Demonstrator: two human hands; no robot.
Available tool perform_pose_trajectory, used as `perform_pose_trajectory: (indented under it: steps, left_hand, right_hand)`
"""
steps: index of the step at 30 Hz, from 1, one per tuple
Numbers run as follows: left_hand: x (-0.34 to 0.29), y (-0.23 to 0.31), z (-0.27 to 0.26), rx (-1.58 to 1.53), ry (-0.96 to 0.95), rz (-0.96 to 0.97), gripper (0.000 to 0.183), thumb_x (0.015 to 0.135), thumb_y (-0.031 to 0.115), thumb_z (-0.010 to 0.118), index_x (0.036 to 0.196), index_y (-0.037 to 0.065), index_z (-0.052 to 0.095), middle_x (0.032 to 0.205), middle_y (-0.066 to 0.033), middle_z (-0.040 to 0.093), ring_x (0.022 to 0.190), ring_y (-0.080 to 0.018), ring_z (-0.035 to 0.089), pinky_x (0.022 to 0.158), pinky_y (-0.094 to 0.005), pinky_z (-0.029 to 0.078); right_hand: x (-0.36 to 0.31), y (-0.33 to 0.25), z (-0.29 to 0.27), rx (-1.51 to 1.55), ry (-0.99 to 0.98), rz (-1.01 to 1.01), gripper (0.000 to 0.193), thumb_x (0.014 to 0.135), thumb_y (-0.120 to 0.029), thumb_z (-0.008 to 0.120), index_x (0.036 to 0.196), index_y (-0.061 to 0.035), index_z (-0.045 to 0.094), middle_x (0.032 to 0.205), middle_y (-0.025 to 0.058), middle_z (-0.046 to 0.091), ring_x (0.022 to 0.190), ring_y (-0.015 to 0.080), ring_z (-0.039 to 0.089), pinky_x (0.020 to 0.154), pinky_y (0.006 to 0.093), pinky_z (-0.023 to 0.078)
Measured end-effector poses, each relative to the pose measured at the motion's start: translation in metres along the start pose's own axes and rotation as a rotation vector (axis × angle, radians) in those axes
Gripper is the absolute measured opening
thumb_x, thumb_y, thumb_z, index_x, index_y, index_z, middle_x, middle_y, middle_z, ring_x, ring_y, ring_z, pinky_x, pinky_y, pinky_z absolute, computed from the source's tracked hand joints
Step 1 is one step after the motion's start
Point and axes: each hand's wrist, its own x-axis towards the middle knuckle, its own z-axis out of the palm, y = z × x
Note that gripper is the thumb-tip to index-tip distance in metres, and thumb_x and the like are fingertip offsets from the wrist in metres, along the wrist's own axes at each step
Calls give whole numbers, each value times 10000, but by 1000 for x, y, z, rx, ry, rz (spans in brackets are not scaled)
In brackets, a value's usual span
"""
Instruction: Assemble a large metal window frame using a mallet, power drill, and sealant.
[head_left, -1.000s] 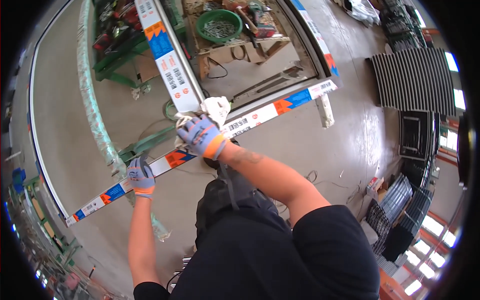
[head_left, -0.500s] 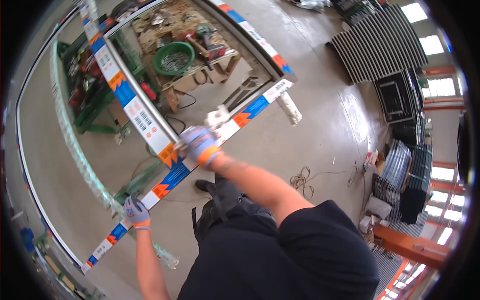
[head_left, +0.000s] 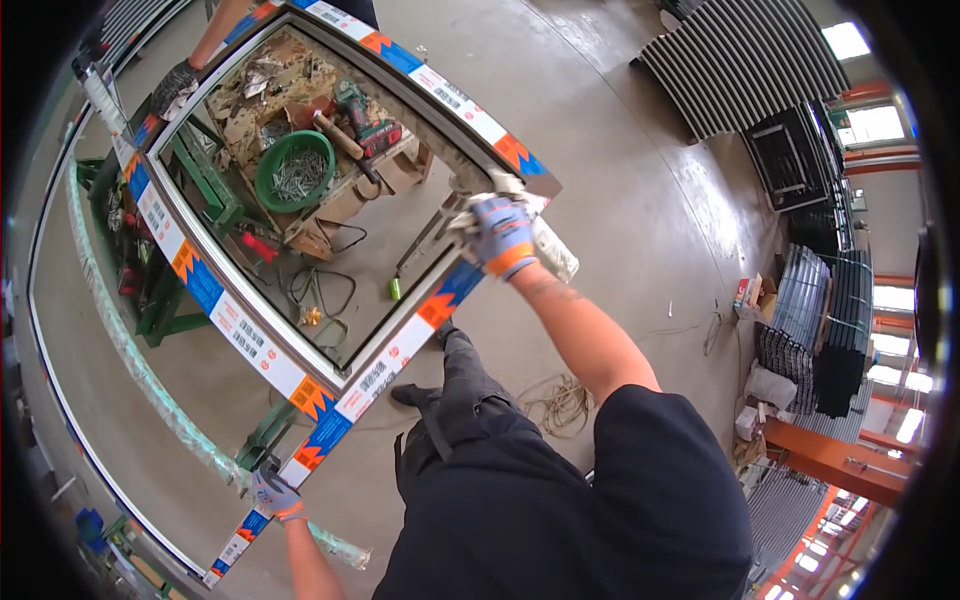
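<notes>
A large metal window frame [head_left: 225,312], wrapped in white, blue and orange protective tape, slants across the left half of the view. Its near bar passes under both of my hands. My left hand [head_left: 277,494], in a grey and orange glove, is closed around that bar near its lower left end. At the frame's right corner, my right hand [head_left: 505,235] presses a crumpled whitish rag [head_left: 462,226] against the bar. The fingers of this gloved hand are bent over the cloth, which partly hides the corner.
Another person's gloved hand [head_left: 176,88] rests on the frame's far left corner. Through the opening show a wooden bench, a green basin [head_left: 262,180] of screws and a cordless drill [head_left: 368,130]. A plastic-wrapped support bar [head_left: 130,345] runs beneath. A cable coil [head_left: 560,405] lies on the floor.
My right hand has moved right along the near bar with the rag, to the corner. My left hand stays on the bar. The other person's hand has come into view at the far left.
</notes>
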Motion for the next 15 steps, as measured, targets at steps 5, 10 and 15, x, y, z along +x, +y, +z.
perform_pose_trajectory:
  steps: [5, 10, 15]
  left_hand:
    - [7, 19, -10, 63, -67, -62, 262, 945, 158, 481, 1133, 1, 573, 1157, -220, 592, 1124, -411, 528, 986, -474, 402]
    - [13, 29, -16, 174, 22, 10, 235, 885, 110, 480, 1070, 29, 602, 1067, -221, 608, 1030, -407, 562, 929, -465, 431]
    - [27, 45, -26, 132, -154, -143, 226, 902, 119, 461, 1048, 38, 614, 1019, -210, 618, 991, -379, 577, 904, -448, 443]
  right_hand:
    - [37, 85, -4, -8, 85, 100, 273, 796, -299, 685, 989, -117, 621, 982, 124, 651, 978, 310, 609, 862, 435, 451]
    - [48, 103, -6, 39, 69, 26, 267, 796, -307, 692, 981, -132, 614, 972, 114, 639, 945, 314, 607, 837, 428, 448]
    - [69, 97, -9, 39, 50, 18, 259, 797, -299, 686, 985, -136, 613, 979, 112, 639, 943, 310, 607, 831, 425, 450]
